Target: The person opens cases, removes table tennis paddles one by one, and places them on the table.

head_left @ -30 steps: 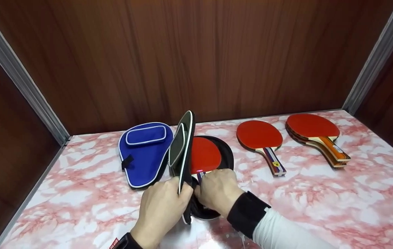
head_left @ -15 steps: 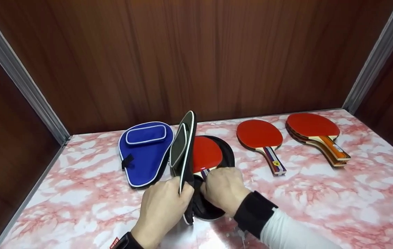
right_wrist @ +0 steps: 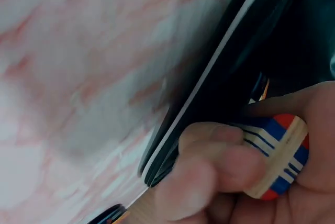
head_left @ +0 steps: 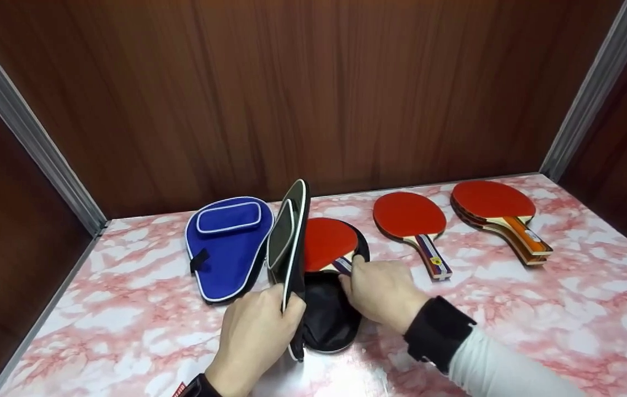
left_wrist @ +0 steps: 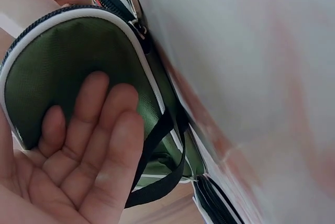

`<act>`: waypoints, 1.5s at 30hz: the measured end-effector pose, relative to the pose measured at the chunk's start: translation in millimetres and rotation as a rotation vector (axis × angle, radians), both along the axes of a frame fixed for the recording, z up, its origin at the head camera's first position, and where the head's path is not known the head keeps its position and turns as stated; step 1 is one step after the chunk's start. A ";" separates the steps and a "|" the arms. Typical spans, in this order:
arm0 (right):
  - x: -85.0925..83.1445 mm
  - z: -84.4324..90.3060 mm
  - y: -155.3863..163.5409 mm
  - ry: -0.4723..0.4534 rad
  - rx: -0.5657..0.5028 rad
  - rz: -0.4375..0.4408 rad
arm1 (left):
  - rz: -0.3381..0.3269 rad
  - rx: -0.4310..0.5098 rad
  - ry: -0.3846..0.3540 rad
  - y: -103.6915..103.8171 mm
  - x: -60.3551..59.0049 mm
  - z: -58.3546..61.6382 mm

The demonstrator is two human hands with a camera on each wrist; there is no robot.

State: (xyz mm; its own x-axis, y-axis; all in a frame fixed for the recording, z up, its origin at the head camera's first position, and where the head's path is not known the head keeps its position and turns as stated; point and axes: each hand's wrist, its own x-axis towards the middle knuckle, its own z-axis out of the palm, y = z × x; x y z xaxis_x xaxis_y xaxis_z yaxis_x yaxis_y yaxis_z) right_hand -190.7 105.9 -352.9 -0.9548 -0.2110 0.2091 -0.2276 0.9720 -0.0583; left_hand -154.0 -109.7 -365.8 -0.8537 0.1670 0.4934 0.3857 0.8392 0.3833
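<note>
My left hand (head_left: 258, 331) pinches the edge of the upraised cover of a dark green, white-piped paddle case (head_left: 282, 236). In the left wrist view, its fingers lie against the green fabric (left_wrist: 63, 67), near a black strap (left_wrist: 157, 192). Inside the opened case is a red table tennis paddle (head_left: 331, 242), its head partly hidden by the cover. My right hand (head_left: 382, 289) grips the handle of this paddle. The right wrist view shows the striped handle end (right_wrist: 280, 161) within its curled fingers. Below the paddle, the black lining (head_left: 330, 325) of the case shows.
A blue paddle case (head_left: 228, 248) lies left of the green one. To the right rest a red paddle (head_left: 410, 215) with a striped handle and a stack of paddles (head_left: 492, 199) with orange handles. Wooden panels (head_left: 313, 99) wall the back and sides of the marbled table (head_left: 512, 314).
My right hand has moved to the right, swinging the paddle's handle that way and uncovering more of the case's lining. My left hand keeps holding the cover up.
</note>
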 end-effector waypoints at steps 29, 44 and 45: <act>-28.7 16.8 110.1 0.038 -0.121 -0.176 | 0.002 -0.008 0.071 0.2 -0.1 -4.1; -40.8 1.1 132.4 0.002 -0.093 -0.251 | 0.005 -0.011 0.058 -1.2 -1.1 -5.3; -40.7 -0.3 132.3 0.015 -0.096 -0.251 | 0.003 -0.011 0.057 -0.8 -1.0 -4.7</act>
